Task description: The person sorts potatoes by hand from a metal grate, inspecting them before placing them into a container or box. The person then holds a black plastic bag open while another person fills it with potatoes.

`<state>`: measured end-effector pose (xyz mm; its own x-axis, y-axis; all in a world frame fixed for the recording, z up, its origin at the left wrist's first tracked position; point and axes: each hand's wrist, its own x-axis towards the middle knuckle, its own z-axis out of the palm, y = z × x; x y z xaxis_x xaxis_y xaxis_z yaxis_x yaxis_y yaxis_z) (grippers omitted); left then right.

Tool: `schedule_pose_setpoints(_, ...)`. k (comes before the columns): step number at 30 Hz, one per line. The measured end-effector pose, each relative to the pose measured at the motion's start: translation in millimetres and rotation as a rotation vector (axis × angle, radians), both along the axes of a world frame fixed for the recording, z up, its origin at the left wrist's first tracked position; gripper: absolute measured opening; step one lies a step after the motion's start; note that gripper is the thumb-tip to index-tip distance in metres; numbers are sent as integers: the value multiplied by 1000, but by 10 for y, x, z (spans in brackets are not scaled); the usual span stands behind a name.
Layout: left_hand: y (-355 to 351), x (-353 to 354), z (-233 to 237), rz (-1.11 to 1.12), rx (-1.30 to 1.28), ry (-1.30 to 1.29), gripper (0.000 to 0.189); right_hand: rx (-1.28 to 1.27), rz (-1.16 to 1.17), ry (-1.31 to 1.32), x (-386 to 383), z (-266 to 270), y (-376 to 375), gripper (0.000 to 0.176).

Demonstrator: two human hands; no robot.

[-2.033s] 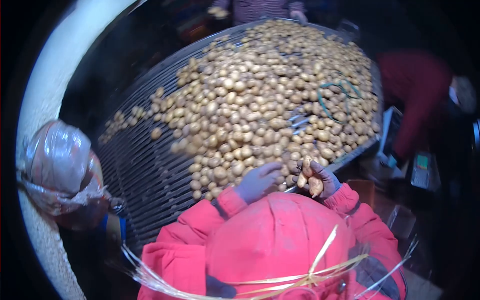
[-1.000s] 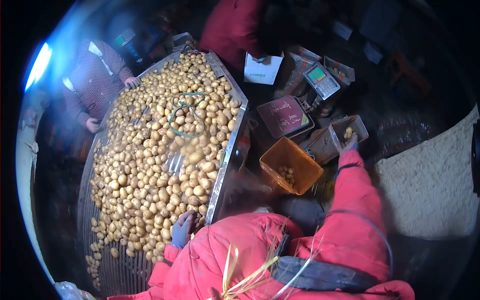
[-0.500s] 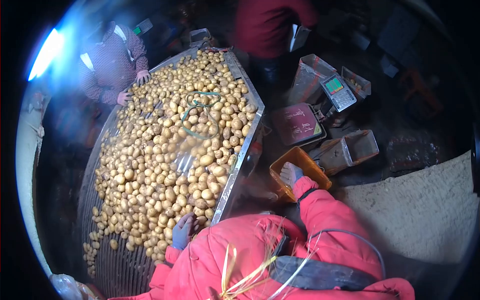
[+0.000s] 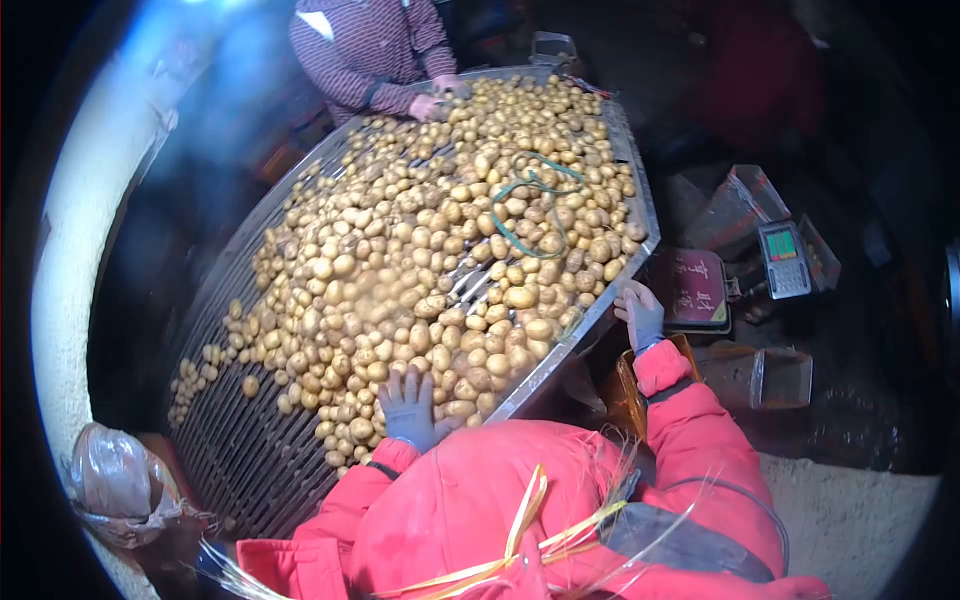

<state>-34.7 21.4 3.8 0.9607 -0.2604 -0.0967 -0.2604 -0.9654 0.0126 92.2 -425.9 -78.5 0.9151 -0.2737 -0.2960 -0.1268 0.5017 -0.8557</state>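
Note:
My left hand (image 4: 408,408), in a grey-blue glove, lies on the near side of a large heap of potatoes (image 4: 400,270) with its fingers spread. The potatoes cover a slatted sorting table (image 4: 235,465). Beside the table's metal rim (image 4: 565,362), my gloved right hand (image 4: 641,315) is raised, fingers apart and nothing visible in it. Partly behind my right sleeve stands an orange crate (image 4: 625,392). A looped green strap (image 4: 512,236) rests on the potatoes.
Across the table, a co-worker's gloved hands (image 4: 428,107) touch the potatoes. To the right are a scale with a red platform (image 4: 690,285), its digital display (image 4: 784,262) and a plastic-lined crate (image 4: 780,378). A plastic-wrapped bundle (image 4: 115,485) sits at left.
My right hand has come out of the orange crate and up to the table rim. My left hand has opened out flat on the potatoes. The view has swung, and the co-worker's hands are closer together.

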Motion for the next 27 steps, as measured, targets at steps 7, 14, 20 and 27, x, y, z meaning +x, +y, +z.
schedule_pose_setpoints(7,319,-211,63,244,-56,-41,99,-633,391,-96,593,537,965,27)
schedule_pose_setpoints(14,559,-468,199,588,-139,-268,79,-1009,784,-513,1270,626,1870,40)
schedule_pose_setpoints(20,1003,-841,-129,797,-205,-187,69,-1156,843,-599,1845,565,2786,61)
schedule_pose_setpoints(27,854,-500,105,892,-109,-326,70,-1270,747,-1038,1761,910,4063,74)
